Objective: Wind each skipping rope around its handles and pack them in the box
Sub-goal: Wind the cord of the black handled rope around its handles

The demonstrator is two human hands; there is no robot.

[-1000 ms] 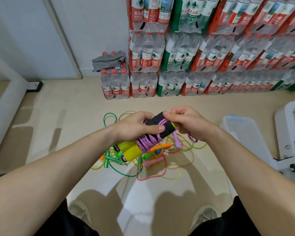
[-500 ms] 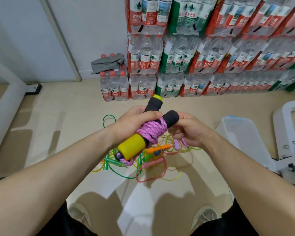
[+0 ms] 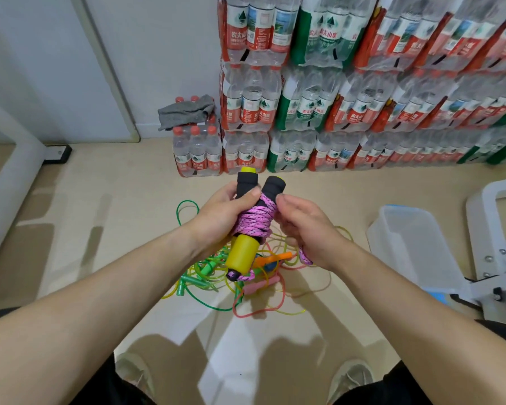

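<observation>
Two handles (image 3: 242, 256), black foam over yellow, sit side by side in my left hand (image 3: 219, 217), whose fingers and thumb curl tight round them at the pink rope (image 3: 254, 222) wound about their middle. My right hand (image 3: 304, 226) is just beside the coil, fingers curled, the rope's loose end (image 3: 305, 258) trailing out under the palm. I hold the bundle above a tangle of green, yellow and red ropes (image 3: 205, 277) on the floor (image 3: 100, 229). The clear plastic box (image 3: 392, 226) stands to the right, well apart

left grip (image 3: 216, 217) clenched, thumb across; right grip (image 3: 304, 226) curled just beside it.
</observation>
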